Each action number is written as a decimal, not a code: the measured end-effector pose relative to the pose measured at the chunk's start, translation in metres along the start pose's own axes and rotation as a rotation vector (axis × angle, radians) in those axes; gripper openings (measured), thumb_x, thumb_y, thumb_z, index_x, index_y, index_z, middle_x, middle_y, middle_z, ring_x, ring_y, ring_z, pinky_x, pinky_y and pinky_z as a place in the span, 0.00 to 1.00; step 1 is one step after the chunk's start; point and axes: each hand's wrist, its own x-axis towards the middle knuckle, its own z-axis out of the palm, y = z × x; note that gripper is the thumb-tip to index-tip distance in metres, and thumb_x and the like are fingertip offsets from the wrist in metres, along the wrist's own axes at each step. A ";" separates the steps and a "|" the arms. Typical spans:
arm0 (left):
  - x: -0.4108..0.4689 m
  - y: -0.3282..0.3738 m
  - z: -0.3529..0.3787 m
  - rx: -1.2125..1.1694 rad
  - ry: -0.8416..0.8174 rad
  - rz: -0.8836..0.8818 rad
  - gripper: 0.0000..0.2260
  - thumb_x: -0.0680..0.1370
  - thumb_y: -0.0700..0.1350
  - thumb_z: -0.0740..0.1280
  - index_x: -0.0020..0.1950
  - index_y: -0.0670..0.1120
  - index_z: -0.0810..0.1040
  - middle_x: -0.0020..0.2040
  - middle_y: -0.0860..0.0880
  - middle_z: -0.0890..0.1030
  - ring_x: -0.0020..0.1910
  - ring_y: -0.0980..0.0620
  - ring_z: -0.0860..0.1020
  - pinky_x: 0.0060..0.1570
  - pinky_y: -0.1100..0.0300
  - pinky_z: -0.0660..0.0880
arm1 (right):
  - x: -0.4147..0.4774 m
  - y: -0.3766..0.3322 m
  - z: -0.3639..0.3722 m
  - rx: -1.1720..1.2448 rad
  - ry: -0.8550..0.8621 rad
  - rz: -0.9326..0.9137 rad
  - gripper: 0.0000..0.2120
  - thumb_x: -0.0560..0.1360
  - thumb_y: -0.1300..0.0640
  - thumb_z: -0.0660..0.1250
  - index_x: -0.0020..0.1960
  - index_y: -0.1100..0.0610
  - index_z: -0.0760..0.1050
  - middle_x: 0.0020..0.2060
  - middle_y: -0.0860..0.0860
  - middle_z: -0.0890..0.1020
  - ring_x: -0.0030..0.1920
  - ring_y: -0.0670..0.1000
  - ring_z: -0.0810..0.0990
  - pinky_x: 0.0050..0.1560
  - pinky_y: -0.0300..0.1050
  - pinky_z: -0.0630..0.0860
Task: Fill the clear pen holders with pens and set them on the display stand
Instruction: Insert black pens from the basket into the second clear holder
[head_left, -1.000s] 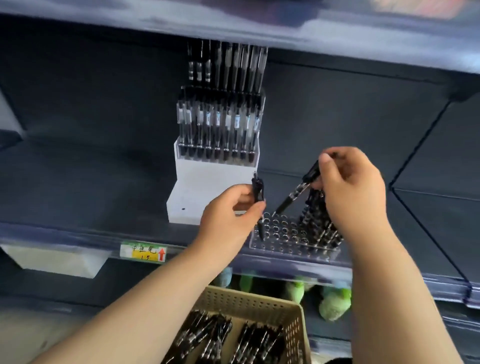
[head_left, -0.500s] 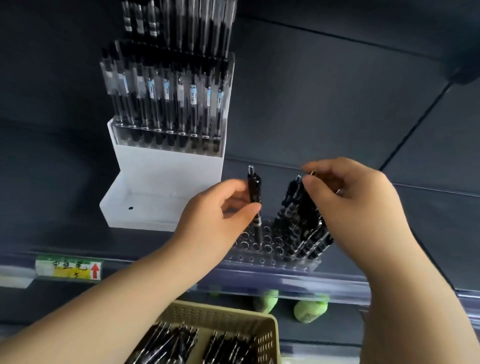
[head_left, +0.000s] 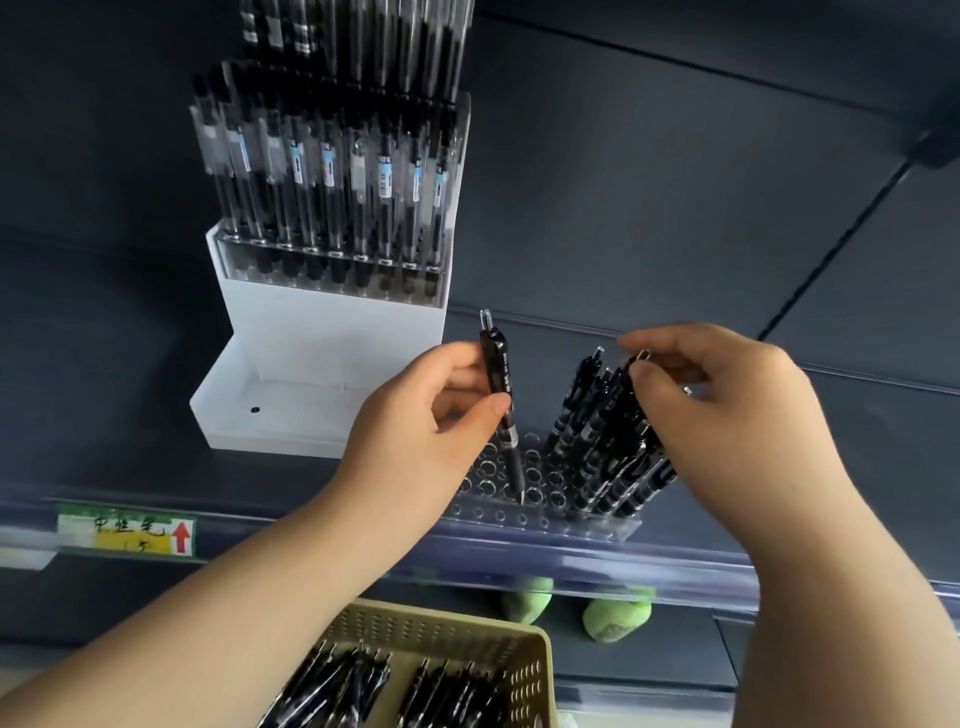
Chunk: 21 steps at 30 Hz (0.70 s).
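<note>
Head view: above dark shelf (head_left: 130, 467), left hand (head_left: 415, 431) pinches one pen (head_left: 501, 405), right hand (head_left: 727, 415) pinches racked pen (head_left: 640, 357).

The retractable pen (head_left: 500, 400) is black, with white lettering on its clip and a clear push button. The clear pen holder (head_left: 498, 512) is colourless, patterned with a regular grid of round holes. The clustered pens (head_left: 602, 447) in it are black with pale bands. The display stand (head_left: 332, 332) is plain white. Its racked pens (head_left: 332, 176) have see-through barrels, black grips and light-blue and white labels. The shelf panels (head_left: 649, 182) are dark slate grey. The price label (head_left: 127, 530) is green above and yellow below, with black handwriting and a red arrow. The basket (head_left: 457, 631) is beige, perforated with rows of small holes. Two lumps (head_left: 615, 618) below the shelf are pale green.
</note>
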 end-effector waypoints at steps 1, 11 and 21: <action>0.000 0.000 -0.001 0.001 -0.003 -0.001 0.13 0.74 0.40 0.69 0.51 0.58 0.77 0.46 0.56 0.83 0.47 0.57 0.81 0.54 0.57 0.77 | 0.000 0.000 0.000 0.001 0.002 0.000 0.11 0.75 0.59 0.63 0.50 0.45 0.79 0.38 0.38 0.79 0.43 0.32 0.74 0.34 0.20 0.67; 0.001 0.001 -0.004 -0.001 0.017 -0.024 0.13 0.74 0.41 0.69 0.51 0.59 0.76 0.47 0.57 0.82 0.47 0.59 0.81 0.53 0.59 0.77 | 0.001 -0.004 0.004 0.011 0.009 0.020 0.11 0.76 0.59 0.62 0.50 0.45 0.78 0.37 0.40 0.79 0.32 0.36 0.75 0.29 0.24 0.67; 0.001 0.005 0.003 -0.034 0.007 -0.021 0.13 0.74 0.39 0.69 0.50 0.57 0.77 0.46 0.56 0.83 0.46 0.59 0.81 0.53 0.59 0.77 | 0.001 -0.004 0.006 -0.012 0.016 0.012 0.11 0.77 0.59 0.61 0.52 0.47 0.78 0.38 0.40 0.78 0.27 0.38 0.73 0.29 0.26 0.68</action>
